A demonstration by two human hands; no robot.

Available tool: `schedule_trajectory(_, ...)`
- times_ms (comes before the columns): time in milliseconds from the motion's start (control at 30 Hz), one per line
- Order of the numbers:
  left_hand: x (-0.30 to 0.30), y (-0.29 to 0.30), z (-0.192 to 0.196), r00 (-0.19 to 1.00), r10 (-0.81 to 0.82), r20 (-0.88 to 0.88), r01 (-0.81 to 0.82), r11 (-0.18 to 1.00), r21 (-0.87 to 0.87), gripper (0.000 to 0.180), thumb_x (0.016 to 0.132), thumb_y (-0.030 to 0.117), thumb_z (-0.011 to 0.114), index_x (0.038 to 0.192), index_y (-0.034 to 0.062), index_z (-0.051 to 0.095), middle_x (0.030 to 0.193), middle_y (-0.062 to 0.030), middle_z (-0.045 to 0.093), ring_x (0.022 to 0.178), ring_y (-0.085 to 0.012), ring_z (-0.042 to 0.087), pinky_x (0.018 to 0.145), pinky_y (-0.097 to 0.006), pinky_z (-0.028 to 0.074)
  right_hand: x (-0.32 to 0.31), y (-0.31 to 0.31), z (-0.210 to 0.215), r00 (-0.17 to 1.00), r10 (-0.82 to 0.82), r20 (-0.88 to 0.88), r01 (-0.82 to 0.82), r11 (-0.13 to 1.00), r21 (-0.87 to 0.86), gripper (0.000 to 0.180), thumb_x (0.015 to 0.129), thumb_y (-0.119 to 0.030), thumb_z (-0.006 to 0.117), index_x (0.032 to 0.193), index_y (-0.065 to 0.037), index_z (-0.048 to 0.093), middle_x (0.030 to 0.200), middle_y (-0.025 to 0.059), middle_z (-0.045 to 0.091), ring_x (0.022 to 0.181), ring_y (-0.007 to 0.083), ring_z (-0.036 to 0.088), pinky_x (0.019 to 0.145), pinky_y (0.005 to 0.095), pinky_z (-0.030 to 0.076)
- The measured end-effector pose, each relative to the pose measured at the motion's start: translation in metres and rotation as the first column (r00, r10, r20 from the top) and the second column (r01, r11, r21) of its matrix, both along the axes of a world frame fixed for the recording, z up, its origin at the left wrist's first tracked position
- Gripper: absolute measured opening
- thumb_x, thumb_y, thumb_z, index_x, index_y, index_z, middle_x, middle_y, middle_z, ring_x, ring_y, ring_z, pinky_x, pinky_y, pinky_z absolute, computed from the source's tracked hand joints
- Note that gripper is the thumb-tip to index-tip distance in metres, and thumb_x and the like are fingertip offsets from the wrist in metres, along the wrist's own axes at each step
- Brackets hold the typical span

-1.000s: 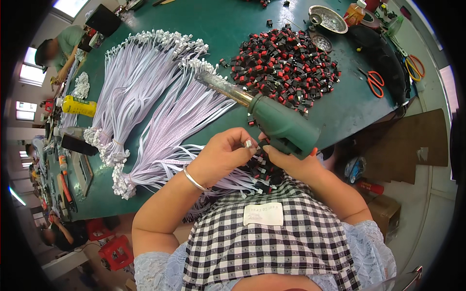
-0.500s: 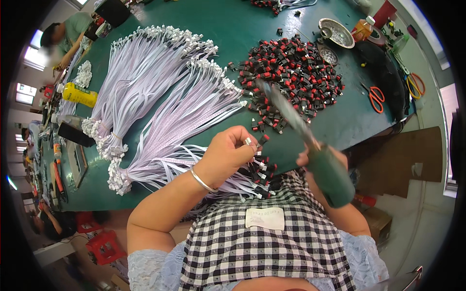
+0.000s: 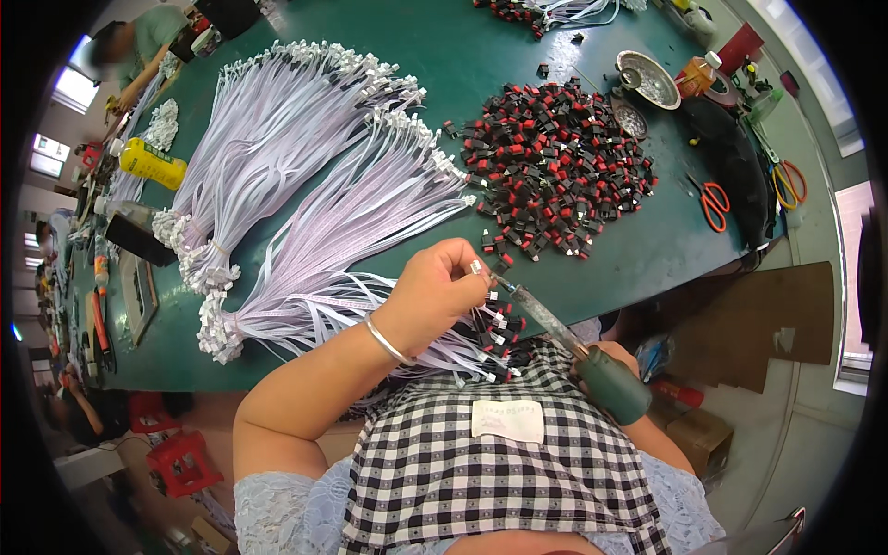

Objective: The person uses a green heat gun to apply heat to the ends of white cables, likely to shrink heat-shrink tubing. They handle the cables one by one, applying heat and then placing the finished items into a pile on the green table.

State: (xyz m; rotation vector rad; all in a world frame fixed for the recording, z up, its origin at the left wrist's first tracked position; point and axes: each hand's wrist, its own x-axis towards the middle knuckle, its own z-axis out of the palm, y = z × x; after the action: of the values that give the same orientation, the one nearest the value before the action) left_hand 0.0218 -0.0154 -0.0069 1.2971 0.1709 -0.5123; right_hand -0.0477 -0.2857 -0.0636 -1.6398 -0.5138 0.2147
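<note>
My left hand (image 3: pixel 444 282), a metal bangle at its wrist, pinches a small white connector (image 3: pixel 476 266) between thumb and fingers. My right hand (image 3: pixel 618 356) is closed around the green handle of a soldering iron (image 3: pixel 548 319). The iron's metal tip reaches up and left to the fingertips of my left hand; whether it touches the piece there is too small to tell. Below the left hand lie flat white cables (image 3: pixel 444 347) with black-and-red pieces on their ends, near the checked apron.
Bundles of white cables (image 3: pixel 268 139) spread over the green table (image 3: pixel 407 37). A heap of small black-and-red parts (image 3: pixel 555 166) lies ahead. Right of it are a metal bowl (image 3: pixel 652 79), orange-handled scissors (image 3: pixel 714 205) and a black bag-like item (image 3: pixel 731 148). Another person (image 3: pixel 153 46) sits far left.
My right hand has brought the soldering iron down and left from over the heap, so its tip is now beside my left fingertips. My left hand has stayed nearly in place.
</note>
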Motion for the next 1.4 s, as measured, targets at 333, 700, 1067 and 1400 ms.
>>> schedule_trajectory(333, 0.000, 0.001, -0.005, 0.998, 0.001, -0.058, -0.002, 1.000, -0.012, 0.008, 0.077, 0.002, 0.052, 0.073, 0.0055, 0.046, 0.073, -0.0022, 0.050, 0.060, -0.0077, 0.045, 0.055, -0.022, 0.038, -0.014, -0.005, -0.003, 0.993, -0.095, -0.070, 0.043, 0.841, -0.539, 0.026, 0.073, -0.022, 0.063, 0.089, -0.003, 0.056, 0.079, 0.0122, 0.060, 0.068, 0.0216, 0.059, 0.059, 0.0306, 0.047)
schedule_trajectory(700, -0.008, 0.000, 0.010, 0.994, -0.108, 0.007, 0.108, 0.993, 0.047, 0.008, 0.075, 0.002, 0.055, 0.073, 0.0047, 0.047, 0.077, -0.0029, 0.052, 0.065, -0.0083, 0.048, 0.059, -0.021, 0.041, 0.038, 0.051, 0.050, 0.887, -0.243, -0.394, 0.301, 0.949, 0.092, 0.034, 0.078, -0.008, 0.056, 0.108, 0.001, 0.045, 0.097, 0.0128, 0.056, 0.078, 0.0178, 0.056, 0.069, 0.0300, 0.047)
schedule_trajectory(1067, -0.014, 0.011, 0.013, 0.968, -0.211, 0.137, 0.195, 0.973, 0.124, 0.018, 0.072, -0.008, 0.058, 0.085, 0.0013, 0.050, 0.083, -0.0034, 0.051, 0.075, -0.0088, 0.050, 0.066, -0.021, 0.042, 0.053, 0.088, 0.057, 0.817, -0.234, -0.527, 0.352, 0.926, 0.136, 0.023, 0.075, -0.005, 0.059, 0.096, 0.001, 0.053, 0.087, 0.0060, 0.057, 0.072, 0.0116, 0.058, 0.064, 0.0246, 0.047)
schedule_trajectory(1400, -0.017, -0.003, 0.014, 0.987, -0.051, 0.149, 0.040, 0.996, 0.074, 0.017, 0.072, -0.006, 0.060, 0.083, 0.0029, 0.050, 0.083, -0.0044, 0.057, 0.073, -0.0065, 0.053, 0.065, -0.019, 0.043, 0.044, 0.090, 0.060, 0.824, -0.249, -0.509, 0.305, 0.952, 0.027, 0.017, 0.078, -0.006, 0.057, 0.093, 0.001, 0.054, 0.085, 0.0054, 0.057, 0.073, 0.0114, 0.058, 0.066, 0.0241, 0.047)
